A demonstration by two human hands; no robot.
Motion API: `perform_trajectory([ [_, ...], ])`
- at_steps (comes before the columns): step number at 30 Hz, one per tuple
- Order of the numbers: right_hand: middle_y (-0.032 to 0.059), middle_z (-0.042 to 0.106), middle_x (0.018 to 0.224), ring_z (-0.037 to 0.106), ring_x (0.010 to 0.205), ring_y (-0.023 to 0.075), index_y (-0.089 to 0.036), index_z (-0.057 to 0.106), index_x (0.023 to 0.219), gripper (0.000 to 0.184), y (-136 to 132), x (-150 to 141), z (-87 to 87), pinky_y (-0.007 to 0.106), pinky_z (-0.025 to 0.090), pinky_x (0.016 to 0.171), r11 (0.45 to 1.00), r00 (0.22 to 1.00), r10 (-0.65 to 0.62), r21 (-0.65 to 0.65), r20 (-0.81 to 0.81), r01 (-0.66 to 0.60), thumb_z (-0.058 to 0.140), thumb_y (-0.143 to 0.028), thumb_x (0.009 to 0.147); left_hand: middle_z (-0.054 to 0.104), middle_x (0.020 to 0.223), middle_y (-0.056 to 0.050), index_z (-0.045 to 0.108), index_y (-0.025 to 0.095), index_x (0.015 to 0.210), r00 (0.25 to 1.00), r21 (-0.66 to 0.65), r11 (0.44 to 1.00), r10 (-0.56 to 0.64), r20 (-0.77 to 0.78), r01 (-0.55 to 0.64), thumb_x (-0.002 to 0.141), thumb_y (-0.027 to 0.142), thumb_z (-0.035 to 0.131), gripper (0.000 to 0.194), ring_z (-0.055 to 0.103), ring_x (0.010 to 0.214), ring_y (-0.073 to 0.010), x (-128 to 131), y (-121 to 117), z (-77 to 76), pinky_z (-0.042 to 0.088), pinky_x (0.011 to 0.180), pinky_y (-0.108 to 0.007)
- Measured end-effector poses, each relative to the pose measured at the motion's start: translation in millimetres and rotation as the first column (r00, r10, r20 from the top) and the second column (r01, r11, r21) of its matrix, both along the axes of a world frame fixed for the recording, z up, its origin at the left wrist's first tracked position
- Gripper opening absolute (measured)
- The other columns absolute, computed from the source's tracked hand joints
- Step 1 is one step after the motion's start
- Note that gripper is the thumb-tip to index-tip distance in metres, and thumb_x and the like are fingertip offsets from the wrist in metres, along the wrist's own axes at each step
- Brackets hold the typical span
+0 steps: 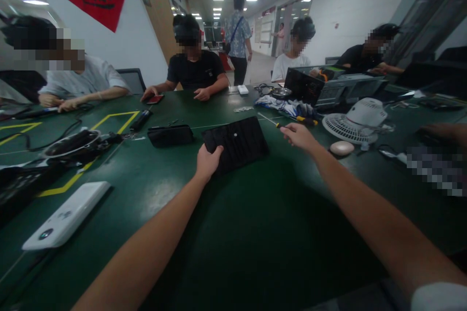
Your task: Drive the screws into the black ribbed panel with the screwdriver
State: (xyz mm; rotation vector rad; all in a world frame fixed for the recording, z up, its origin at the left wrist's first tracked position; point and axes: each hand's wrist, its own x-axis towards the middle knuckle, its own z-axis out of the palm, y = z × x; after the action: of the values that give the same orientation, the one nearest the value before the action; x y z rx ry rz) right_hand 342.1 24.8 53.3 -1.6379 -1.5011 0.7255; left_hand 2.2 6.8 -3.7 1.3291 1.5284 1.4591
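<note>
A flat black fabric pouch (244,143) with a small round snap is tilted up above the green table. My left hand (208,159) grips its left edge, thumb on the near face and the other fingers mostly hidden. To the right of the pouch, my right hand (299,137) is closed around the handle of a screwdriver (269,120). The thin metal shaft points left and away from me, with its tip close to the pouch's upper right corner but apart from it. Beyond my right hand lies a yellow and black handled tool (307,120).
A black case (170,135) lies left of the pouch. To the right stand a white fan (359,119), a pale oval object (342,148) and an opened computer case (328,87). A white device (67,215) and cables are at left. Several people sit around the table (233,243).
</note>
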Motion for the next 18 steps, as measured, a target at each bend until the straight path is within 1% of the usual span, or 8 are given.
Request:
perform_trajectory([
  [2,0.0032,0.067,0.077,0.058,0.064,0.0181,-0.021,0.064,0.09,0.024,-2.7,-0.3,-24.8,0.032,0.046,0.061,0.997,0.997,-0.078,-0.004,-0.003,0.078,0.057,-0.044,0.097,0.08,0.122,-0.017,0.074,0.017,0.114,1.0,-0.005,1.0,0.003,-0.007,-0.003,0.084,0.034,0.078,0.035,0.076,0.115,-0.0335,-0.5,0.8,-0.6,0.058,0.106,-0.051],
  [3,0.0039,0.068,0.078,0.06,0.069,0.0194,-0.022,0.064,0.089,0.025,-3.8,-0.4,-35.0,0.033,0.047,0.065,0.993,0.993,-0.115,0.009,0.002,0.115,0.057,-0.045,0.097,0.08,0.122,-0.017,0.074,0.017,0.114,1.0,-0.009,1.0,0.004,-0.007,-0.004,0.084,0.034,0.078,0.035,0.076,0.115,-0.0333,-0.8,1.0,-0.9,0.058,0.106,-0.051],
  [4,0.0051,0.069,0.081,0.062,0.075,0.0212,-0.022,0.063,0.089,0.025,-4.7,-0.5,-43.6,0.035,0.048,0.07,0.99,0.99,-0.142,0.024,0.008,0.142,0.058,-0.046,0.096,0.08,0.122,-0.017,0.074,0.017,0.114,1.0,-0.011,1.0,0.004,-0.004,-0.004,0.083,0.034,0.078,0.035,0.076,0.115,-0.033,-1.0,1.3,-1.2,0.058,0.106,-0.051],
  [6,0.0064,0.073,0.089,0.066,0.085,0.0239,-0.023,0.065,0.091,0.025,-5.5,-0.2,-55.6,0.037,0.05,0.078,0.986,0.988,-0.154,0.06,0.012,0.153,0.063,-0.049,0.092,0.081,0.121,-0.017,0.074,0.017,0.113,1.0,-0.009,1.0,0.015,-0.003,-0.015,0.083,0.034,0.079,0.035,0.076,0.114,-0.0322,-1.5,1.7,-1.9,0.058,0.107,-0.05],
  [8,0.0064,0.076,0.097,0.068,0.094,0.0255,-0.025,0.066,0.093,0.025,-5.3,0.4,-61.9,0.038,0.051,0.084,0.985,0.989,-0.15,0.092,0.013,0.149,0.072,-0.047,0.085,0.081,0.12,-0.017,0.075,0.017,0.113,0.999,-0.001,0.999,0.033,-0.01,-0.033,0.082,0.034,0.079,0.036,0.076,0.114,-0.0321,-2.0,2.1,-2.5,0.058,0.107,-0.05],
  [10,0.0059,0.077,0.101,0.069,0.098,0.0265,-0.026,0.066,0.094,0.026,-4.8,1.3,-64.5,0.038,0.051,0.088,0.982,0.988,-0.155,0.115,0.01,0.152,0.077,-0.044,0.08,0.081,0.122,-0.017,0.075,0.017,0.114,0.999,0.011,0.999,0.038,-0.012,-0.038,0.082,0.034,0.079,0.037,0.076,0.114,-0.0324,-2.7,2.3,-2.9,0.058,0.106,-0.049],
  [14,0.0062,0.077,0.098,0.07,0.099,0.0278,-0.027,0.065,0.094,0.026,-4.8,4.9,-66.6,0.038,0.051,0.086,0.975,0.985,-0.173,0.138,-0.013,0.173,0.075,-0.048,0.082,0.081,0.124,-0.017,0.075,0.018,0.117,1.0,0.005,1.0,0.016,-0.002,-0.016,0.083,0.035,0.079,0.038,0.077,0.114,-0.0325,-4.2,1.8,-2.8,0.059,0.106,-0.05],
  [18,0.009,0.077,0.103,0.069,0.103,0.029,-0.026,0.065,0.094,0.028,-6.4,11.8,-71.8,0.039,0.05,0.087,0.967,0.977,-0.206,0.141,-0.045,0.211,0.069,-0.053,0.085,0.08,0.127,-0.018,0.074,0.017,0.119,1.0,-0.007,1.0,0.013,0.012,-0.013,0.084,0.035,0.08,0.039,0.076,0.116,-0.0324,-4.8,1.0,-1.6,0.059,0.105,-0.049],
])
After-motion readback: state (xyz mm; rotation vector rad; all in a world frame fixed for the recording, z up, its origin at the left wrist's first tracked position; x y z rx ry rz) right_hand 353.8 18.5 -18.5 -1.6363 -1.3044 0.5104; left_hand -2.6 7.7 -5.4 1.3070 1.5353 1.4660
